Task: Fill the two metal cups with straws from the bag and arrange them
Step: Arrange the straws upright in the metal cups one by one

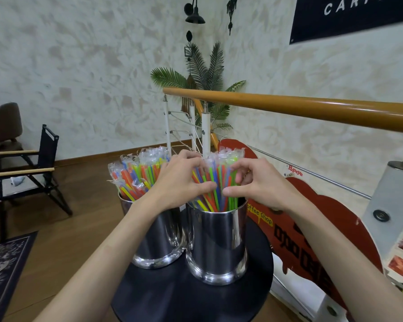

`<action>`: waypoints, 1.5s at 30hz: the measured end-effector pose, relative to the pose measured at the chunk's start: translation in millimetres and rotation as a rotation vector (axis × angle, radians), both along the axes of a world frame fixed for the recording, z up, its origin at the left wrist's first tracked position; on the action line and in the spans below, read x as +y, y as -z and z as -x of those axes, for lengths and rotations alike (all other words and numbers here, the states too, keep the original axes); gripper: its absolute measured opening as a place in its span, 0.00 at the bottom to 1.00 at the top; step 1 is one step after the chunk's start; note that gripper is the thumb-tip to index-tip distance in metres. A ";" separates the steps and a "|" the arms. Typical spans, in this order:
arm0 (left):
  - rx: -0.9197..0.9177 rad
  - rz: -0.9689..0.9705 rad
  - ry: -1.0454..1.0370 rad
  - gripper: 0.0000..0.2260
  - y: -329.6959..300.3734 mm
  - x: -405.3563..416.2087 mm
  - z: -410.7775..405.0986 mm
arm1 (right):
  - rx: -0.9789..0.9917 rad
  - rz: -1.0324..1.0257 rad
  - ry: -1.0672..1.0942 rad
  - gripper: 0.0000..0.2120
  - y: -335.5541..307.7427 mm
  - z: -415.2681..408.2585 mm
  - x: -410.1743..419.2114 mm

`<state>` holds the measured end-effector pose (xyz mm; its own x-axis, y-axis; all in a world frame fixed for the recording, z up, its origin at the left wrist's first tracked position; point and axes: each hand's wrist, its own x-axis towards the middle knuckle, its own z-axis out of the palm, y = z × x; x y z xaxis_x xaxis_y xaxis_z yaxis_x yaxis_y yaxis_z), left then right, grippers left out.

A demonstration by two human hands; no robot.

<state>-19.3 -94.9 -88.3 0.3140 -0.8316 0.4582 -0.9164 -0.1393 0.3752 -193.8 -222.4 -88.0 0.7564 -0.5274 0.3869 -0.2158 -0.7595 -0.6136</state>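
Arranging step: your left hand [182,180] and right hand [254,182] both curl around the straws [215,182] in the cup [216,242] right of the second cup [158,240]; next, even them out gently.

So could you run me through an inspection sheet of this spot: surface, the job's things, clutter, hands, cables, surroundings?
Surface: round black table, two cups on it.
Job's things: right metal cup and left metal cup, both packed with wrapped coloured straws; no bag in view.
Clutter: nothing seen.
Hands: left hand and right hand curl round the right cup's straws, fingers gathering them.
Cables: nothing seen.
Surroundings: wooden handrail, red sign, folding chair, plant, rug.
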 end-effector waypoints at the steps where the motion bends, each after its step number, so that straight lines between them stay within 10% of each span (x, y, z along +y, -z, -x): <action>1: 0.034 0.009 0.016 0.14 0.5 -0.4 1.0 | -0.004 0.002 0.006 0.20 0.7 -0.7 0.0; 15: 0.254 -0.061 0.143 0.03 4.2 -6.0 -8.3 | -0.027 0.042 0.038 0.09 7.4 -6.6 -4.6; 21: 0.289 -0.059 0.155 0.14 5.8 -7.1 -9.4 | -0.037 0.036 0.035 0.09 8.2 -6.4 -4.6; 45: 0.166 0.070 0.123 0.11 11.2 -8.7 -8.8 | 0.005 -0.035 -0.076 0.08 1.1 -0.6 1.7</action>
<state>-10.5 -103.7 -99.4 0.2880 -0.8361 0.4669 -0.8495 0.0021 0.5277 -193.2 -220.7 -89.0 0.7967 -0.4813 0.3655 -0.1611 -0.7520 -0.6392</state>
